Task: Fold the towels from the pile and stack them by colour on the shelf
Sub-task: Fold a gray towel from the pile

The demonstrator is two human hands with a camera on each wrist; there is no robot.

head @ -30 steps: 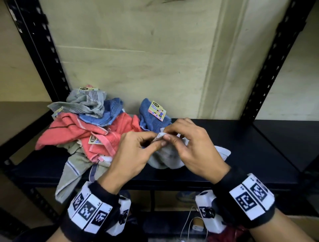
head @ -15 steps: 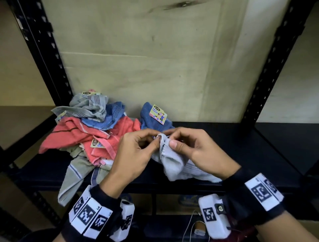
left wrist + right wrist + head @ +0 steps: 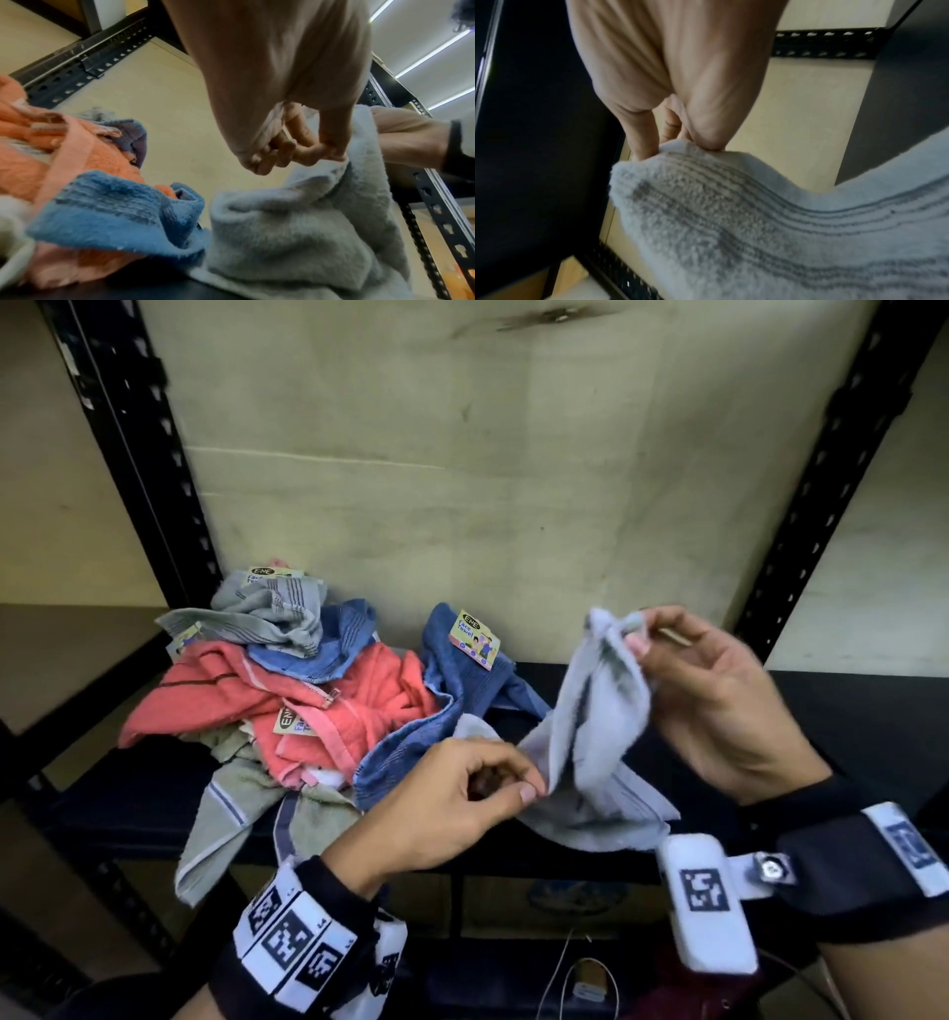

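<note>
Pinching a grey towel [image 3: 590, 737] at two spots, both hands work close to the body: the left hand [image 3: 462, 803] nips a low edge between thumb and forefinger, and the right hand [image 3: 719, 706] nips a raised corner the same way, its other fingers loosely fanned. The cloth hangs slack between them, with its lower part bunched on the front of the dark shelf [image 3: 847, 726]. Judging by how it droops and creases, it is light, soft and floppy (no stiffness to hold a fold by itself), so the best hold is likely at two neighbouring corners along the striped hem, pulled taut before laying it flat.

Just behind and left of the left hand lies a blue towel [image 3: 411, 752], touching the grey one. Further left sits the untidy pile [image 3: 267, 690] of pink, blue, grey and pale green cloths, some with paper labels, one pale green cloth trailing over the shelf's front lip. That pile fills the shelf's left side, so folding room is on the right. Black slotted posts [image 3: 128, 454] and a pale back board stand beyond.
</note>
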